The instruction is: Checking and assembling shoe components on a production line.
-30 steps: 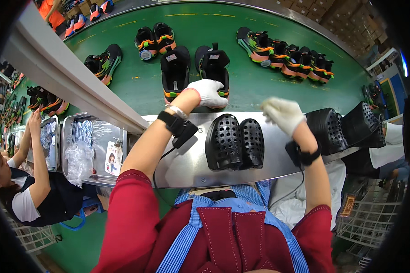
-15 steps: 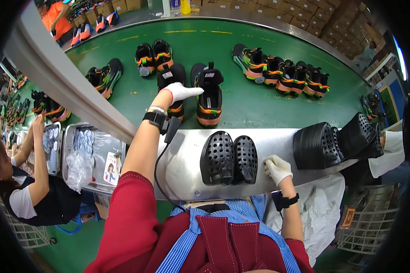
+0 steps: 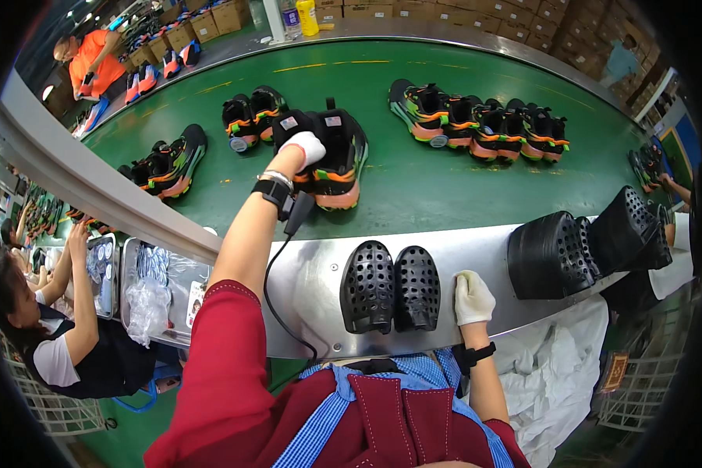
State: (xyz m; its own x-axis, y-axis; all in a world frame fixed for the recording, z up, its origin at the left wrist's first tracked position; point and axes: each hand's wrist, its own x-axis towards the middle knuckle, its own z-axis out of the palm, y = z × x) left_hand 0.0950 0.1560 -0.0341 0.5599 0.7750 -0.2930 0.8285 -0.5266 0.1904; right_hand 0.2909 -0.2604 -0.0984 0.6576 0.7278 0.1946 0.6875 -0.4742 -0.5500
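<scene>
On the green belt, two black sneakers with orange and peach soles stand close side by side. My gloved left hand reaches over the left sneaker and is closed at the inner collars, against the right sneaker; the fingertips are partly hidden in the openings. Nearer me, a left black perforated shoe insert and a right one lie on the metal ledge. Beside them, my gloved right hand rests curled into a loose fist at the ledge, with nothing seen in it.
Stacked black inserts occupy the ledge's right. More sneakers stand in a row and in a pair. A pale post slants across the left. There, a co-worker sits by metal trays. White sheeting hangs below the ledge.
The right sneaker has come leftward against the left one. My left hand's outstretched fingers have closed at the collars. The view has shifted slightly; my right hand stays beside the inserts.
</scene>
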